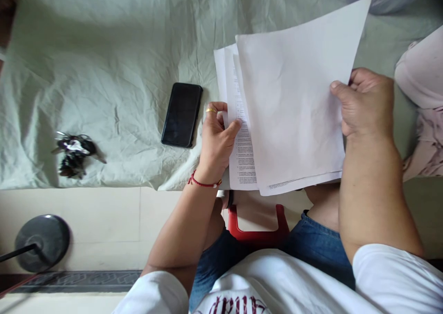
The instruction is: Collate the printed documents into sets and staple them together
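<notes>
While the left hand (217, 136) pinches the printed sheets (242, 152), the right hand (363, 103) grips the blank top page (294, 106). A phone (182, 115) lies just beside (screen dark).

My left hand (217, 136) sits low with the wrist bent a bit, forearm running up from the lower left. Its thumb and curled fingers are pinched together, thumb tip pointing right. There's a gold ring on one finger and a red string bracelet round the wrist. My right hand (365, 103) is higher and further out, forearm coming nearly straight up, thumb stretched left over the top, fingers tucked underneath in a clamp.
</notes>
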`<state>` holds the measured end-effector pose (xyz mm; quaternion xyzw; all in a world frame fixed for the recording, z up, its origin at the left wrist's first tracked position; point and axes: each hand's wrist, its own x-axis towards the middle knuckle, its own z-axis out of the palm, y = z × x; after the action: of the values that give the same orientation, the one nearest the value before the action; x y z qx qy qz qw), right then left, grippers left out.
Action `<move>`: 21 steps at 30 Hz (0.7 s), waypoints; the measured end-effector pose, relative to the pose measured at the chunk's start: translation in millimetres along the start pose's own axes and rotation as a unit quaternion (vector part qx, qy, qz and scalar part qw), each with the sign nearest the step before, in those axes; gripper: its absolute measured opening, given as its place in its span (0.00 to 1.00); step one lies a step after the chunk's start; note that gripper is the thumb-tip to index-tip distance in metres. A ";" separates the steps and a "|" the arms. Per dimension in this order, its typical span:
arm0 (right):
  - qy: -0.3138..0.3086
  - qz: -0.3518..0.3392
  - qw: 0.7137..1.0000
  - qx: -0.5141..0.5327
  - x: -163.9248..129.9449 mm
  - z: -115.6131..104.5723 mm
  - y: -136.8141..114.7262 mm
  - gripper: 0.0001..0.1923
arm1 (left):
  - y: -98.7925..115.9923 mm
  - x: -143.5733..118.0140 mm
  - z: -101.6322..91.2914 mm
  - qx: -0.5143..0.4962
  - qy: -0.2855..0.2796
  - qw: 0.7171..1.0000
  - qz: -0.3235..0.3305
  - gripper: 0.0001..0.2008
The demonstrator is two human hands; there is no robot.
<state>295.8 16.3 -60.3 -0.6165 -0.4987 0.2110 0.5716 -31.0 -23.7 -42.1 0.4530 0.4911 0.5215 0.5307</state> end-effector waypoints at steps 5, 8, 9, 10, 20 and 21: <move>0.006 0.001 1.000 0.010 1.1 -2.3 -0.6 0.08 | 1.5 1.9 -3.7 -0.028 -0.027 0.999 -0.002 0.34; 0.008 0.001 1.000 0.022 2.9 -4.9 0.2 0.06 | 9.2 1.0 -3.1 0.012 -0.042 0.999 -0.030 0.17; 0.011 0.000 1.000 0.027 3.4 -5.4 0.7 0.06 | 12.0 0.4 -2.1 0.029 -0.046 0.997 -0.051 0.10; 0.014 0.000 0.999 0.032 3.8 -5.7 1.2 0.06 | 14.5 -0.3 -0.9 0.043 -0.050 0.995 -0.071 0.05; 0.009 -0.006 1.000 -0.002 7.6 -7.2 9.0 0.16 | 21.7 -4.7 3.3 0.011 -0.056 0.992 -0.111 0.06; 0.024 -0.010 1.000 0.002 8.6 -7.1 9.3 0.17 | 21.9 -4.7 3.0 0.011 -0.057 0.992 -0.110 0.06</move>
<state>308.8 21.6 -64.4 -0.6154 -0.4906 0.1915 0.5865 -30.3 -27.3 -19.8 0.4307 0.5128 0.4277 0.6071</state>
